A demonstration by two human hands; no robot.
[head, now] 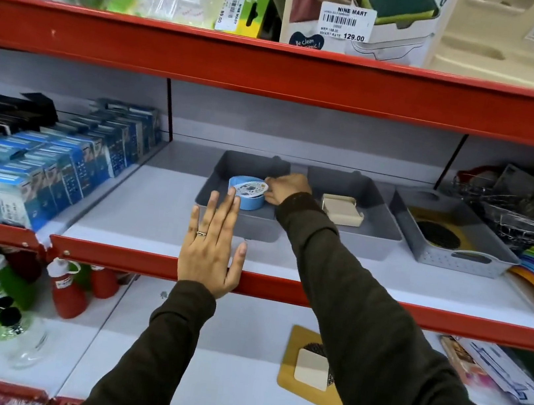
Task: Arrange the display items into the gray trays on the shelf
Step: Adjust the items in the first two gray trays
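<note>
Setting blue tub (pixel 247 193) into left gray tray (pixel 225 168), right hand (pixel 286 188) pinching it; left hand (pixel 211 249) flat, empty; lower-shelf pads (pixel 313 369) remaining.

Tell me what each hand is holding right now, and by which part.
The right hand grips the blue round container at its right rim, inside the leftmost gray tray. The left hand holds nothing, fingers spread flat.

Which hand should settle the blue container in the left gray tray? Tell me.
Right. The right hand already touches the blue container inside the left gray tray; the left hand lies flat, open, at the shelf edge.
</note>
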